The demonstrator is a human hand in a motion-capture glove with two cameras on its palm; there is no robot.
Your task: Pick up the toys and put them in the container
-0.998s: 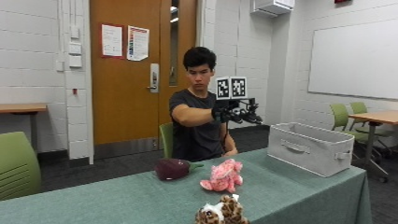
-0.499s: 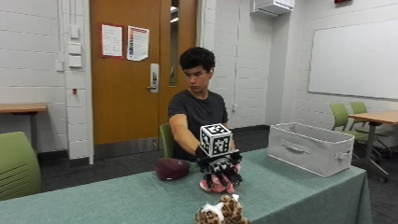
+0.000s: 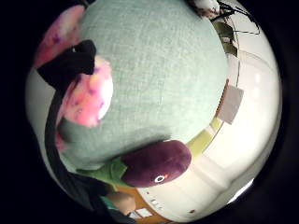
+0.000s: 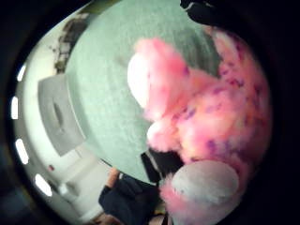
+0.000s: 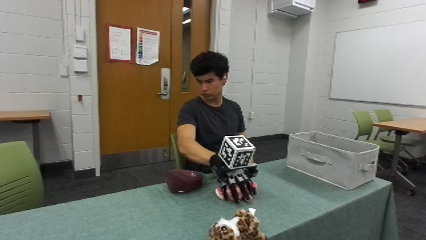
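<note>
In the outside view my gloved right hand [image 5: 237, 186] reaches down onto a pink plush toy [image 5: 222, 194] on the green table [image 5: 120, 215], its fingers curled over the toy's top and sides. The pink toy [image 4: 211, 117] fills the thumb side palm view. In the little finger side view a black finger [image 3: 70, 65] lies across it [image 3: 91, 100]. A purple eggplant toy [image 5: 183, 181] with a green stem lies right beside the hand [image 3: 156, 163]. A spotted brown-and-white plush [image 5: 236, 227] sits at the table's front edge. The grey fabric container [image 5: 333, 159] stands open at the table's right end.
Bare green tabletop lies between the pink toy and the container [image 4: 58, 117]. A green chair [image 5: 16, 175] stands at the left. More chairs and a wooden table [image 5: 399, 125] are behind the container.
My hand has come down from chest height in the air onto the pink plush toy and now stays wrapped over it. The eggplant and spotted plush have not moved.
</note>
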